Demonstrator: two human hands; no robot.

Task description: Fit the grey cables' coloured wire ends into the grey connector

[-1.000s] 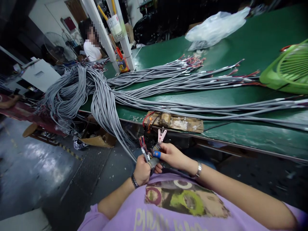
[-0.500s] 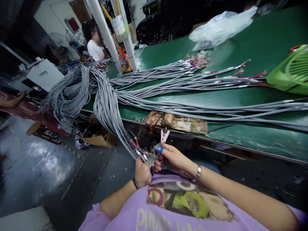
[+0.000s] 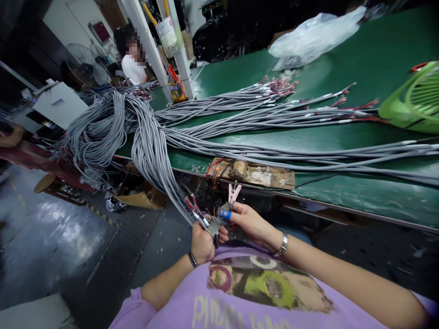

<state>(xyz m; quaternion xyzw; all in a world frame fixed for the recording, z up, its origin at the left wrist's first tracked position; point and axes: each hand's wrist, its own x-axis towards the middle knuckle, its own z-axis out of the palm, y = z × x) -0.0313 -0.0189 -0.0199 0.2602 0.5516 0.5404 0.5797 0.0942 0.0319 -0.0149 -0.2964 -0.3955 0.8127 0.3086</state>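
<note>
**Hands at the cable end**

Head view: the left hand [image 3: 202, 244] is fisted round a grey cable [image 3: 178, 201] near its coloured wires [image 3: 192, 204]. The right hand [image 3: 248, 221] pinches a small tool [image 3: 215, 225] touching those wires, just below the near edge of the green table [image 3: 343, 137]. Cable bundles [image 3: 147, 141] spill over that edge at left; open floor [image 3: 51, 237] lies left.

Two hands – left hand [image 3: 202, 244], right hand [image 3: 248, 222] – one pink clip [image 3: 233, 192], one green basket [image 3: 413, 101], one plastic bag [image 3: 313, 36], one co-worker [image 3: 132, 61] upper left.
</note>
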